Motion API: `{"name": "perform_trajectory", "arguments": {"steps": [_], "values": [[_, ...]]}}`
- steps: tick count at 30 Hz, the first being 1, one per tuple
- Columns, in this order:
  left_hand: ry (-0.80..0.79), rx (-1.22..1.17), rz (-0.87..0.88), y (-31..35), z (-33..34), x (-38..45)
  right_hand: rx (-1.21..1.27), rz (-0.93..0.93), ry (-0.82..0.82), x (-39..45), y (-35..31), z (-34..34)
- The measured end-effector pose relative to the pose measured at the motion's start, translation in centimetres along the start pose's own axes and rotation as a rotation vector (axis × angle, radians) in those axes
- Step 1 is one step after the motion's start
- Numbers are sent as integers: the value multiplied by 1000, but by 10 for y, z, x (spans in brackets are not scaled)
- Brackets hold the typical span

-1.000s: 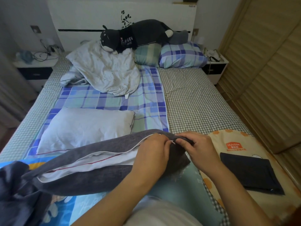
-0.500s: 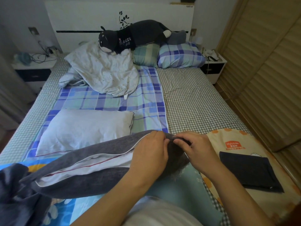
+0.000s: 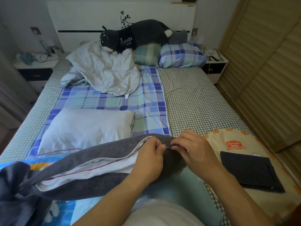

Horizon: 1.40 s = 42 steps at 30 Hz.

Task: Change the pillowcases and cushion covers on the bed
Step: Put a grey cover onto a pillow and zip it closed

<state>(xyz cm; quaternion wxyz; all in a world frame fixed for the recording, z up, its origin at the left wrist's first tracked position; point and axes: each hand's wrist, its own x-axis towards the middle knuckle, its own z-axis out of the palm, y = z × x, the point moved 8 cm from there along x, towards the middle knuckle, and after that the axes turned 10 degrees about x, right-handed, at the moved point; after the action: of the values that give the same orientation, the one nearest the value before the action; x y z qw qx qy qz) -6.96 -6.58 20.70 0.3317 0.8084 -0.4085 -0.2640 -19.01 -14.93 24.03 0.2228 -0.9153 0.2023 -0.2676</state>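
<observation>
A dark grey pillowcase lies across the bed's near end with a white pillow showing through its open zipper slit. My left hand grips the case's edge at the right end of the opening. My right hand pinches the fabric at the zipper end, fingertips touching those of the left. A bare white pillow lies just behind. A folded dark cover rests on a cream cushion at the right.
Near the headboard lie a crumpled white pillow, a green plaid cushion, a blue plaid pillow and a dark plush toy. Dark cloth bunches at the lower left. Nightstands flank the bed; a slatted wardrobe stands right.
Both hands stay at the zipper end; the fingertips have closed together a little on the fabric. The view has barely shifted.
</observation>
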Motion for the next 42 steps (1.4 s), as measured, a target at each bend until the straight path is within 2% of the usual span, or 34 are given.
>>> {"name": "perform_trajectory", "arguments": {"steps": [6, 9, 12, 15, 18, 21, 23, 26, 30, 33, 37, 39, 42], "values": [[137, 144, 43, -9, -11, 0, -20, 63, 75, -1, 18, -19], [150, 163, -78, -38, -17, 8, -62, 105, 101, -3, 32, -25], [234, 166, -196, -77, -38, 9, -133, 248, 130, -12, 61, -39], [228, 164, -174, -81, -41, 3, -204, 346, 103, -8, 75, -41], [242, 177, -162, -79, -42, 3, -225, 172, 47, 13, 33, -12], [250, 216, -144, -80, -49, 10, -223, -61, -124, 27, -26, 55], [255, 272, -105, -75, -51, 9, -193, -123, -208, 32, -45, 97], [261, 372, -91, -73, -52, 3, -100, -137, -160, 41, -48, 121], [277, 432, -202, -94, -72, -3, -97, -153, -143, 46, -46, 127], [327, 489, -286, -109, -98, -10, -113, -92, -120, 49, -46, 122], [317, 601, -277, -106, -105, -15, -116, -54, -141, 50, -52, 122], [246, 493, -324, -119, -101, -10, -118, -27, -149, 50, -48, 120], [19, 121, -429, -155, -93, -1, -92, 22, -156, 46, -41, 115]]}}
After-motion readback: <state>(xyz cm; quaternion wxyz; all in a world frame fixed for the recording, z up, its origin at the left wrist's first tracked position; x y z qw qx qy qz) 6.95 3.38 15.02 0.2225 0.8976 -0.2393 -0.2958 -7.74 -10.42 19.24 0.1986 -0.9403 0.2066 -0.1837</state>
